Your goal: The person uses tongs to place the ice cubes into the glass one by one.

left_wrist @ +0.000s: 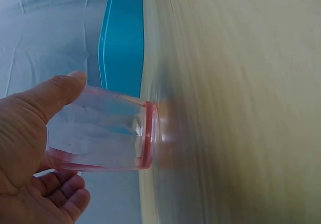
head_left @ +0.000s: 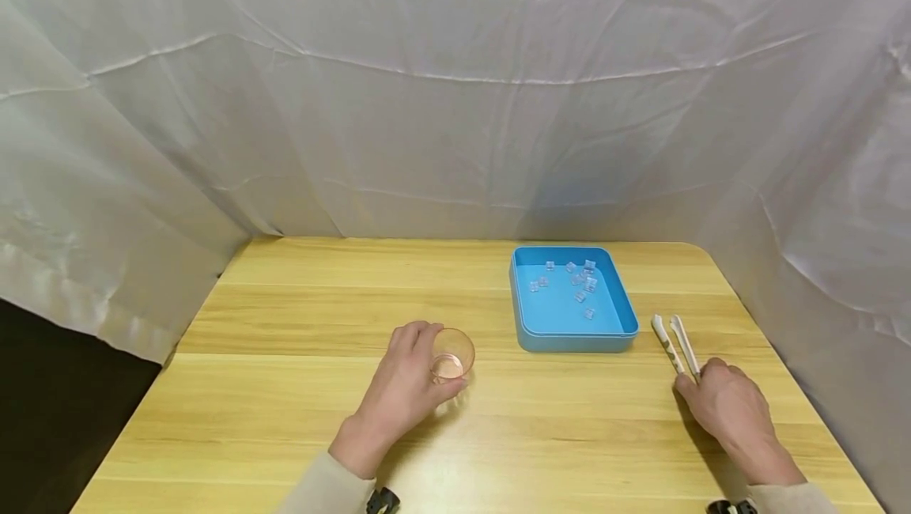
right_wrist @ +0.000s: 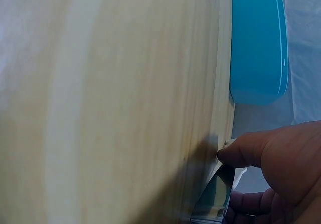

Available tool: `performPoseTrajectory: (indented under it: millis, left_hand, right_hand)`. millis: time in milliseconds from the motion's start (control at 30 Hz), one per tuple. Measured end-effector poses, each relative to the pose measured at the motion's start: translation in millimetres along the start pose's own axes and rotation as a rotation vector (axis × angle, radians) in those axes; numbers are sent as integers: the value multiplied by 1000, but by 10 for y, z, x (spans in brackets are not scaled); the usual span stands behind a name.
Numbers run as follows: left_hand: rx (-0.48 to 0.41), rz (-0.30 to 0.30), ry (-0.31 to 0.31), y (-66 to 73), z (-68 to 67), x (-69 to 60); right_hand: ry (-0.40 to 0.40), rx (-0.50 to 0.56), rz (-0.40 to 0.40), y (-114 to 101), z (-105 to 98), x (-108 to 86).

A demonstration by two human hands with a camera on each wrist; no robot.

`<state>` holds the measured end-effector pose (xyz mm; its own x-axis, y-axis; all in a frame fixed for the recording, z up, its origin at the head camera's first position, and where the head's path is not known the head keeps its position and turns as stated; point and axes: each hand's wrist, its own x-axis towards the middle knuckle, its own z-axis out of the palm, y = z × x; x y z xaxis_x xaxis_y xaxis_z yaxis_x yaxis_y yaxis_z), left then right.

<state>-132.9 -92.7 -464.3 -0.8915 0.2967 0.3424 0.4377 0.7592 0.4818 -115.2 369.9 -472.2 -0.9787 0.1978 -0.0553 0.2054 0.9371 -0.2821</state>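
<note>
A clear, pink-tinted cup [head_left: 455, 349] is gripped near its rim by my left hand [head_left: 400, 387], between thumb and fingers. In the left wrist view the cup [left_wrist: 100, 131] looks empty, its base at or just above the table; I cannot tell which. At the right, my right hand [head_left: 729, 407] pinches a pair of tongs [head_left: 685, 344] with white tips and a shiny metal bend [right_wrist: 216, 196]. The tongs' two tips stand apart, pointing away from me. Between the hands, farther back, a blue tray [head_left: 569, 342] holds several small clear cubes [head_left: 590, 285].
The wooden table [head_left: 299, 419] reaches to a pale grey curtain [head_left: 427, 142] at the back and both sides. A dark area [head_left: 57, 403] lies beyond the table's left edge. The tray's right wall stands close to the tongs' tips.
</note>
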Motion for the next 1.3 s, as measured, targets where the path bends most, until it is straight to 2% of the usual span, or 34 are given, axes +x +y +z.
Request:
performPoseTrajectory:
  millis: [433,667,767,1100,1300]
  left_hand:
    - [41,29,-2,110,43,-52]
    - [23,24,-56,135,33,-74]
    - [26,33,-60,145,28,-69]
    - [46,90,-42,174,32,-36]
    - [109,162,-1,154,56,-13]
  right_hand:
    - [-38,2,25,11,-8,6]
    - [-51,7,25,15,-15,4]
    - [-49,6,23,23,-11,6]
    - [-57,14,27,29,-17,5]
    - [-61,15,30,19,-24,2]
